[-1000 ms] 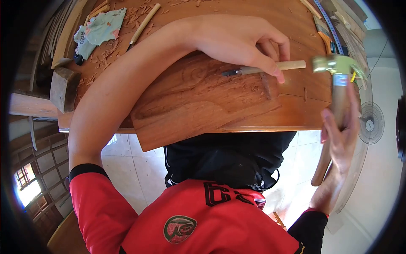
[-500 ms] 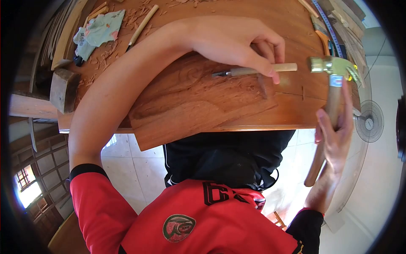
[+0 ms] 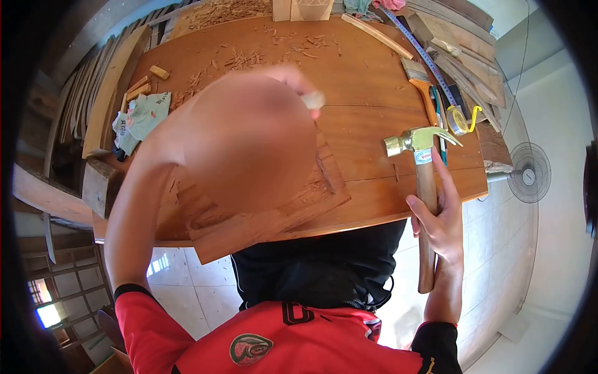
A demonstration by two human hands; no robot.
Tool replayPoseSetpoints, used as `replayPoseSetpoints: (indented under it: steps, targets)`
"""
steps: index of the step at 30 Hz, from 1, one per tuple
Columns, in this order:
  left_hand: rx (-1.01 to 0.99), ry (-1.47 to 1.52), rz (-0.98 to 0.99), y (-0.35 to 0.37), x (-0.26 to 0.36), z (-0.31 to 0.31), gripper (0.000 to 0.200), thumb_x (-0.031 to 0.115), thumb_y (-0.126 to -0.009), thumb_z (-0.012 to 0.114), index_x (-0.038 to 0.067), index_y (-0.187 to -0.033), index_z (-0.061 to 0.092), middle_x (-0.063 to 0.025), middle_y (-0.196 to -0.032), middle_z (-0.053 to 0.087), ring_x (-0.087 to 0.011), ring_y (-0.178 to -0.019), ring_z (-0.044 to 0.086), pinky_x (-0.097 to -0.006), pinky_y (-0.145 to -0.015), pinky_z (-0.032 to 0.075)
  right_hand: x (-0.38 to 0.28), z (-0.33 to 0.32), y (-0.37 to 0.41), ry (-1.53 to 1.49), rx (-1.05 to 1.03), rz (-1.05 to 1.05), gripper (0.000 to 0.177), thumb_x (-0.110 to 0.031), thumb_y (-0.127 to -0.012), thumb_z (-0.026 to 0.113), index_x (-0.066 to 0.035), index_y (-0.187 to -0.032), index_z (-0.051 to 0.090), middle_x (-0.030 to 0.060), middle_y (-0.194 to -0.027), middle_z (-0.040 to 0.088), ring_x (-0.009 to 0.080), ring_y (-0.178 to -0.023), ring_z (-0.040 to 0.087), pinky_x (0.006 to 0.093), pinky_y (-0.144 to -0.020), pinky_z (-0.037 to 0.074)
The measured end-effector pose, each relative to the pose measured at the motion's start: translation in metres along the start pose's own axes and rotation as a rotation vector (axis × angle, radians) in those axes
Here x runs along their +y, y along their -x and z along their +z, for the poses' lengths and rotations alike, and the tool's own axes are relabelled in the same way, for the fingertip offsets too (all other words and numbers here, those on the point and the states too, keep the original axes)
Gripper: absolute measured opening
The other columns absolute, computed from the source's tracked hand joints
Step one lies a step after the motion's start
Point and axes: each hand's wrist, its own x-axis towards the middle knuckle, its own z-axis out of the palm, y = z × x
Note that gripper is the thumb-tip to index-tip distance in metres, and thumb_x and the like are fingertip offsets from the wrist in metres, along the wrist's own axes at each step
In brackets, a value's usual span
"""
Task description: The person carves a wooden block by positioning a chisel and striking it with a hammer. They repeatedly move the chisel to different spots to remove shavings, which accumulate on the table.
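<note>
A claw hammer [image 3: 426, 190] with a brass-coloured head and wooden handle stands upright in my right hand [image 3: 445, 224], the index finger stretched along the handle. My left hand [image 3: 294, 76] is closed on a wood-handled chisel [image 3: 315, 100]; only the handle's pale butt end shows. A large round blur hides the chisel blade and most of that hand. Below it lies a carved reddish wooden board [image 3: 293, 215], its near corner jutting past the table edge. The hammer head is to the right of the chisel, apart from it.
Wood shavings [image 3: 243, 60] are scattered over the wooden table [image 3: 361, 78]. On the right lie a paintbrush [image 3: 418, 75], a blue measuring tape [image 3: 430, 59] and a tape roll [image 3: 458, 119]. A crumpled bag [image 3: 146, 118] and wood block [image 3: 101, 187] are at left. A fan [image 3: 528, 176] stands beyond.
The camera view has shifted, showing more of the table's far side. My left hand with the chisel now appears further left, behind a blur. The hammer remains in my right hand.
</note>
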Motion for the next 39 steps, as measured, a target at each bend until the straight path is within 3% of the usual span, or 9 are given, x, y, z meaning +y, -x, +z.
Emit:
replayPoseSetpoints:
  steps: [4, 10, 19, 22, 24, 27, 33, 36, 39]
  targets:
    - [-0.078, -0.935, 0.123, 0.020, -0.010, 0.015, 0.020, 0.010, -0.083, 0.068, 0.006, -0.103, 0.070, -0.0069, -0.099, 0.070, -0.0249, -0.079, 0.067, -0.0400, -0.072, 0.051, -0.001, 0.002, -0.007, 0.012, 0.001, -0.010, 0.083, 0.009, -0.093, 0.065, -0.013, -0.164, 0.029, -0.0006, -0.070, 0.057, 0.0049, -0.049, 0.052, 0.0238, -0.043, 0.044]
    - [-0.031, -1.145, 0.111, 0.036, -0.018, 0.034, 0.017, 0.018, -0.080, 0.076, 0.012, -0.095, 0.070, -0.0043, -0.093, 0.064, -0.0313, -0.075, 0.065, -0.0442, -0.069, 0.052, 0.003, 0.007, -0.017, -0.030, -0.031, -0.028, 0.082, 0.008, -0.093, 0.065, -0.014, -0.164, 0.030, -0.0009, -0.069, 0.057, 0.0053, -0.048, 0.052, 0.0244, -0.041, 0.043]
    - [-0.082, -0.859, 0.073, 0.046, -0.013, 0.024, 0.012, 0.009, -0.085, 0.069, 0.010, -0.096, 0.064, -0.0063, -0.089, 0.061, -0.0297, -0.077, 0.065, -0.0411, -0.067, 0.050, 0.012, 0.013, -0.023, -0.092, -0.022, -0.025, 0.082, 0.007, -0.093, 0.064, -0.014, -0.164, 0.029, 0.0002, -0.071, 0.058, 0.0058, -0.048, 0.051, 0.0239, -0.041, 0.043]
    - [0.153, -0.908, 0.260, 0.041, -0.022, -0.007, 0.020, 0.007, -0.090, 0.065, 0.010, -0.110, 0.067, -0.0054, -0.084, 0.057, -0.0203, -0.072, 0.060, -0.0355, -0.065, 0.047, 0.012, 0.019, -0.025, -0.094, 0.021, -0.006, 0.080, 0.007, -0.094, 0.061, -0.014, -0.164, 0.028, 0.0003, -0.070, 0.058, 0.0060, -0.047, 0.051, 0.0231, -0.040, 0.043]
    - [0.249, -0.886, 0.123, 0.037, -0.013, -0.020, 0.033, 0.007, -0.097, 0.059, 0.011, -0.129, 0.064, -0.0013, -0.083, 0.054, -0.0111, -0.071, 0.051, -0.0295, -0.066, 0.045, 0.012, 0.019, -0.027, -0.090, -0.011, -0.028, 0.080, 0.007, -0.094, 0.061, -0.012, -0.164, 0.026, 0.0003, -0.068, 0.058, 0.0059, -0.045, 0.050, 0.0231, -0.040, 0.043]
    - [0.212, -0.411, -0.355, 0.019, 0.030, 0.000, 0.039, 0.009, -0.102, 0.054, 0.008, -0.141, 0.057, 0.0009, -0.086, 0.051, -0.0083, -0.070, 0.043, -0.0264, -0.067, 0.042, 0.014, 0.019, -0.027, -0.055, -0.014, -0.040, 0.080, 0.005, -0.094, 0.061, -0.009, -0.164, 0.025, 0.0003, -0.064, 0.057, 0.0057, -0.043, 0.049, 0.0225, -0.038, 0.043]
    - [-0.165, 0.028, 0.206, -0.047, -0.034, 0.011, 0.036, 0.013, -0.106, 0.052, -0.002, -0.139, 0.051, -0.0089, -0.109, 0.069, -0.0165, -0.099, 0.069, -0.0299, -0.092, 0.051, 0.015, 0.017, -0.026, -0.051, -0.021, -0.031, 0.081, 0.004, -0.094, 0.062, -0.008, -0.164, 0.024, 0.0001, -0.064, 0.057, 0.0059, -0.043, 0.049, 0.0220, -0.039, 0.043]
    - [-0.239, -0.119, 0.125, -0.059, -0.041, 0.019, 0.034, 0.012, -0.107, 0.051, -0.004, -0.137, 0.049, -0.0167, -0.126, 0.070, -0.0222, -0.122, 0.067, -0.0348, -0.106, 0.048, 0.015, 0.017, -0.026, -0.038, -0.012, -0.028, 0.082, 0.005, -0.094, 0.062, -0.008, -0.164, 0.023, -0.0001, -0.064, 0.056, 0.0061, -0.043, 0.049, 0.0221, -0.040, 0.043]
    - [-0.243, -0.095, 0.097, -0.062, -0.047, 0.025, 0.033, 0.012, -0.107, 0.051, -0.003, -0.137, 0.050, -0.0183, -0.131, 0.068, -0.0213, -0.122, 0.067, -0.0341, -0.104, 0.048, 0.015, 0.015, -0.026, -0.026, -0.021, -0.023, 0.082, 0.005, -0.094, 0.062, -0.009, -0.164, 0.023, -0.0004, -0.063, 0.056, 0.0061, -0.043, 0.049, 0.0223, -0.040, 0.043]
